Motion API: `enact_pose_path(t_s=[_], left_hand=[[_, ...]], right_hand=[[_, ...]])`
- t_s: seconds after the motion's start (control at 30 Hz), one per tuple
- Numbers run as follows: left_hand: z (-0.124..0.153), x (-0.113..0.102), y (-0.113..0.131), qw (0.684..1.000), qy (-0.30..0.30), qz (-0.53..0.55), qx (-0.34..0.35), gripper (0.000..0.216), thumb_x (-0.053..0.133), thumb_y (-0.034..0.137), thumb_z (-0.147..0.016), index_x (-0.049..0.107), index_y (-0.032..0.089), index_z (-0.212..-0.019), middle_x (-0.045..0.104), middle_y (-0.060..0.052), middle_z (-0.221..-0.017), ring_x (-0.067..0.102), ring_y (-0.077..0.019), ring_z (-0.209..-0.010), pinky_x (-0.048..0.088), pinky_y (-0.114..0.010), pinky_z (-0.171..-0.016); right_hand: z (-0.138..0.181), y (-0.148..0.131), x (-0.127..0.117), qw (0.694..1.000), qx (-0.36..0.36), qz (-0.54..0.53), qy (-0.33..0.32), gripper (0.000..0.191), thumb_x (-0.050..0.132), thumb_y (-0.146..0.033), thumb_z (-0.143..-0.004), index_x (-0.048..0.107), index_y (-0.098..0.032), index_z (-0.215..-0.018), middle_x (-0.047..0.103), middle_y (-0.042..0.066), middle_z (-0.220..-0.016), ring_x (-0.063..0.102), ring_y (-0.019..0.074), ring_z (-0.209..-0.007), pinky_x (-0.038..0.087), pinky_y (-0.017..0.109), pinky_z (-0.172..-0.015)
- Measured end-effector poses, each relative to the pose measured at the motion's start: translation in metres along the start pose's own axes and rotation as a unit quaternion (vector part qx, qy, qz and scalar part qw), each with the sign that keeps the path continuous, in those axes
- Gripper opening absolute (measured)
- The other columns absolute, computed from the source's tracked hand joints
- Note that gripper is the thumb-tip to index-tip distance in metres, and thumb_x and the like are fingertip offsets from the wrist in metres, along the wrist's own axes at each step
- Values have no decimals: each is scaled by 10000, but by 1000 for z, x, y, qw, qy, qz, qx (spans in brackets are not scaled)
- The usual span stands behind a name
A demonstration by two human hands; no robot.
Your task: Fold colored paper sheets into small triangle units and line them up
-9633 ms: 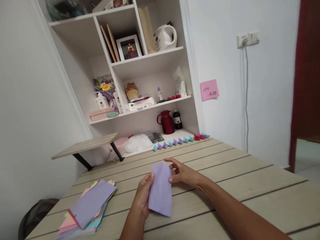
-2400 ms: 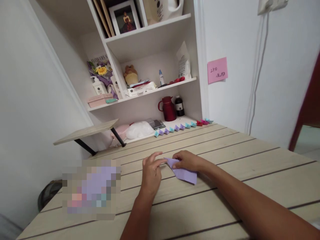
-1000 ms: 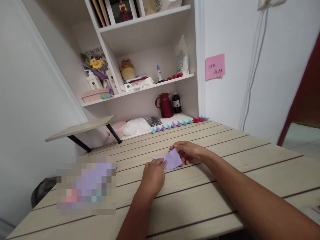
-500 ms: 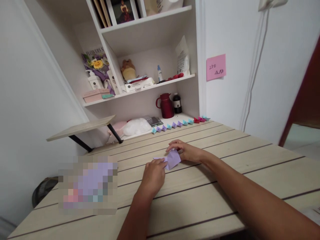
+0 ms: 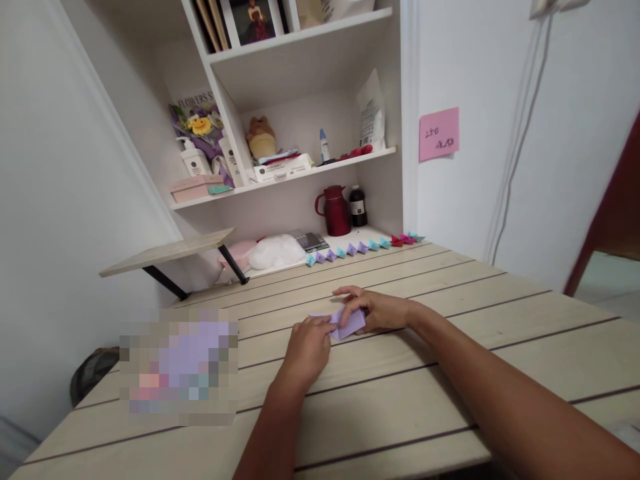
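A small folded piece of lilac paper point(image 5: 347, 323) lies on the slatted wooden table point(image 5: 450, 347) in front of me. My left hand point(image 5: 307, 348) presses down on its left end with the fingers curled. Over its right part my right hand point(image 5: 377, 310) lies with the fingers bent down on the fold, pinning the flap flat. Most of the paper is hidden under the two hands.
A stack of coloured paper sheets point(image 5: 177, 363) lies at the table's left, blurred out. A row of small folded paper boats point(image 5: 363, 245) lines the back edge. Behind stands a white shelf unit point(image 5: 300, 100) with a red jug point(image 5: 336, 212), bottles and boxes. A small raised board point(image 5: 167, 252) stands left.
My right hand has folded the raised lilac flap down and now presses it flat on the table. The left hand has stayed on the paper's left end.
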State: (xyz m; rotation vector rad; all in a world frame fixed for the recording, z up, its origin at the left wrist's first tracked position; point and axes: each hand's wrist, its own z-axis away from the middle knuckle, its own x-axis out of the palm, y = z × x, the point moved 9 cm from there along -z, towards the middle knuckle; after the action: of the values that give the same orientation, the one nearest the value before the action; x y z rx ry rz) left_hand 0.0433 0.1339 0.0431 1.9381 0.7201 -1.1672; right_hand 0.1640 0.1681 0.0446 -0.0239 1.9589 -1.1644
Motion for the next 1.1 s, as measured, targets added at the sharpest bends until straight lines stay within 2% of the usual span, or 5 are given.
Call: enact_pose_path(t_s=[0.13,0.33,0.73,0.97,1.1], left_hand=[[0,0,-1,1000,6,3,5,384,459,106,-852,705,302,-1072,666,-18,-1203,564,-205,-1149,409,-401,-1021],[0,-2,4,999,11,11,42,387,445,101,-848,715,309,-1029,677,3,-1176,574,-198,-1129,421,-385,-1009],[1,-2,-1,1000,-2,1,-14,528,465,142,-838,450,270,-1350,598,-48,-1274,531,-224,-1154,400,-372,-974],[2,6,-2,998,-43,-39,4,511,410,77,-828,649,373,-1169,566,-21,-1320,486,-233,-1212,361,-401,-1012],[3,5,1,997,-57,-49,11,571,419,44,-794,626,397,-1192,547,-16,-1348,478,-242,-1225,352,-424,-1012]], right_hand=[[-2,11,-7,998,34,35,38,108,717,-219,-700,741,-210,-805,519,60,-1245,514,239,-1173,429,325,-962],[-7,17,-11,993,49,68,85,225,658,-341,-772,716,-187,-924,641,77,-1070,596,229,-987,439,336,-906],[-13,34,-10,976,115,133,126,164,713,-329,-696,668,-188,-766,651,47,-1018,609,201,-898,435,287,-791],[-16,35,-11,949,176,191,177,208,738,-386,-679,656,-228,-786,634,28,-980,588,211,-914,386,296,-772],[-8,39,-22,924,225,215,222,382,735,-363,-694,629,-276,-1050,599,45,-1095,579,226,-973,355,337,-824]])
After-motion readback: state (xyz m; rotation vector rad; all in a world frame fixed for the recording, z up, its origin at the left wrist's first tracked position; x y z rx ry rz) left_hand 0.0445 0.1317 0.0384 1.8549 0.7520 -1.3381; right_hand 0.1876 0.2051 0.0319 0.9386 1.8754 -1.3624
